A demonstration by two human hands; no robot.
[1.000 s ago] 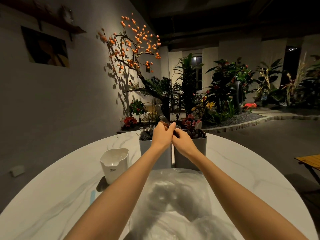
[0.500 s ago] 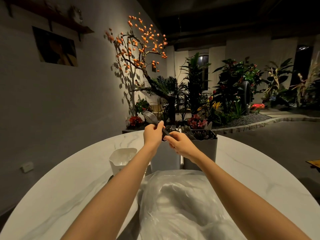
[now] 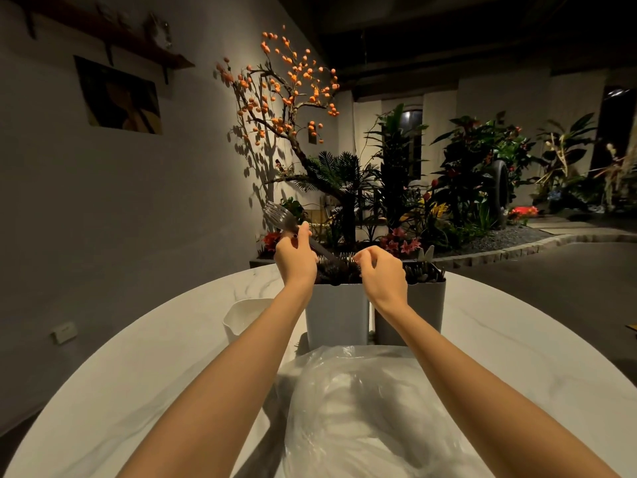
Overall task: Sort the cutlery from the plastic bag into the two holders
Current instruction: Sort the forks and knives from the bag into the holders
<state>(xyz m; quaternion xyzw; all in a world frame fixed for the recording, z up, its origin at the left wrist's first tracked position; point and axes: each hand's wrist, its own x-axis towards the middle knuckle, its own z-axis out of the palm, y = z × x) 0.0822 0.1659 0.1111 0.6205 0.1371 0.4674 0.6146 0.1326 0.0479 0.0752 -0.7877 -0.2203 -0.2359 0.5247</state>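
My left hand [image 3: 295, 262] grips a dark fork [image 3: 281, 217] by its neck, tines up and to the left, handle slanting down over the left holder [image 3: 336, 313]. My right hand [image 3: 381, 276] hovers with curled fingers over the gap between the holders, fingertips close to the handle's end; contact cannot be made out. The left holder is light grey and holds forks. Beside it, the darker right holder [image 3: 425, 307] holds other cutlery. The crumpled clear plastic bag [image 3: 365, 412] lies on the table between my forearms.
A white cup-like container [image 3: 241, 317] stands left of the holders, partly behind my left forearm. The round white marble table [image 3: 138, 374] ends just behind the holders. Beyond it are a planter bed with a berry tree [image 3: 289, 98] and a wall.
My left hand has swung the fork up and to the left, so its tines are higher. My hands have drawn apart, and the right hand no longer clearly pinches the handle.
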